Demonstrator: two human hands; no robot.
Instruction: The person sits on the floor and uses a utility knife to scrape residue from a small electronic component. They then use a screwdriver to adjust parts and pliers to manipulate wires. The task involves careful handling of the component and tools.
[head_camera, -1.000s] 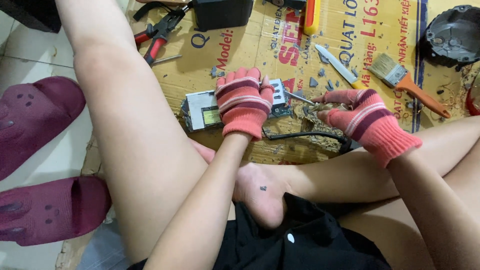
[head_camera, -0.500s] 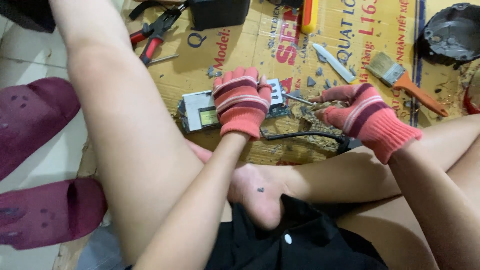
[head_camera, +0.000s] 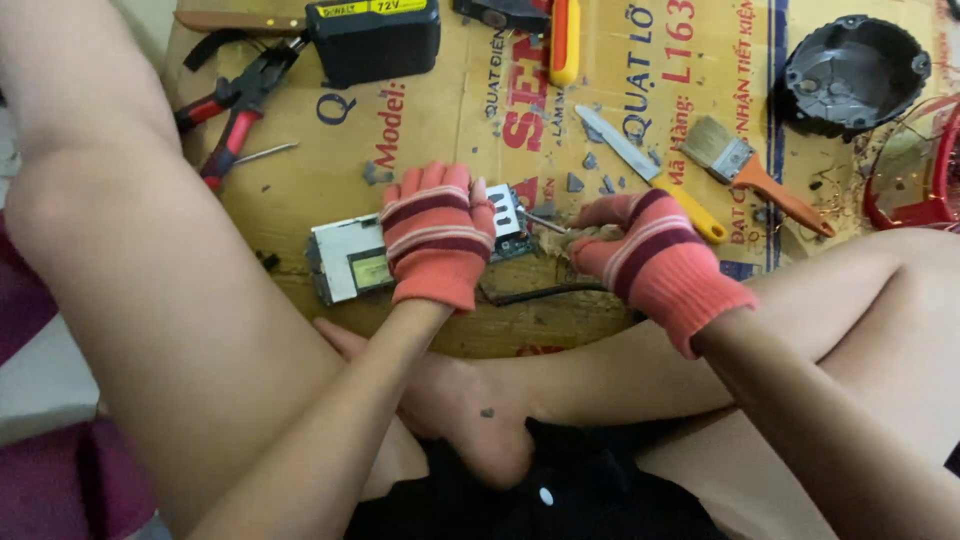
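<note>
Gloved hands work a small circuit board at frame centre.

Left hand in striped knit glove presses flat, fingers spread, on the metal-cased green circuit board lying on printed cardboard; right hand pinches a thin metal tool.

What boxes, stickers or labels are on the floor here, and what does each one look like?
Flattened cardboard box: spread under everything, brown with red and blue print.
Black battery block: top middle, boxy, with a yellow label strip on top.
Small grey metal box: under the left hand, rectangular, with a yellowish sticker.
</note>
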